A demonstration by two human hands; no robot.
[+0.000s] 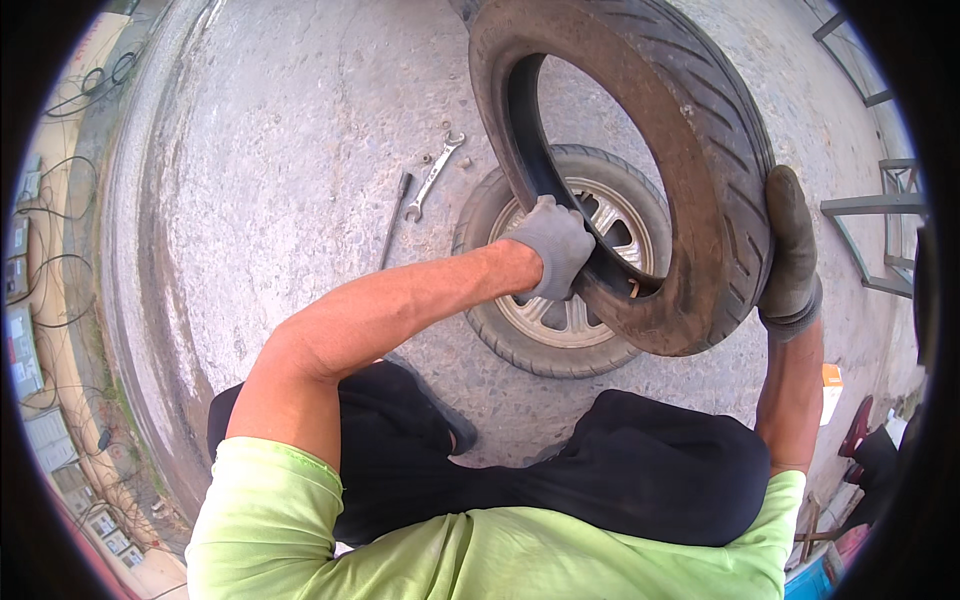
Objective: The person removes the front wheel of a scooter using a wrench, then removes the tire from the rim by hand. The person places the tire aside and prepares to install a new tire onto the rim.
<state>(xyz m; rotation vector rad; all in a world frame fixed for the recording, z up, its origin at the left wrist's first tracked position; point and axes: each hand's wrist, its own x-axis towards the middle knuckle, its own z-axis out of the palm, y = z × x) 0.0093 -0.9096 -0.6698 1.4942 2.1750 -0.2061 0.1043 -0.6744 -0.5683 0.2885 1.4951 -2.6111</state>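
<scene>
A worn, bare motorcycle tyre (675,135) is held tilted up off the ground before me. My left hand (559,247), in a grey knit glove, reaches into its opening and grips the near-left bead. Against the tread on the right side lies my gloved right hand (791,251), supporting the tyre. A small orange-brown piece (634,287) shows inside the lower casing; I cannot tell what it is. Beneath, a spoked cast wheel (574,330) with its own tyre lies flat on the ground, partly hidden by the raised tyre and my left hand.
Left of the wheel lie a double open-end wrench (435,176), a metal rod with a socket-like end (395,217) and small nuts or spacers (464,162). Grey metal frames (874,204) stand at right. Near a person's red shoe (857,427) is an orange-and-white box (831,391).
</scene>
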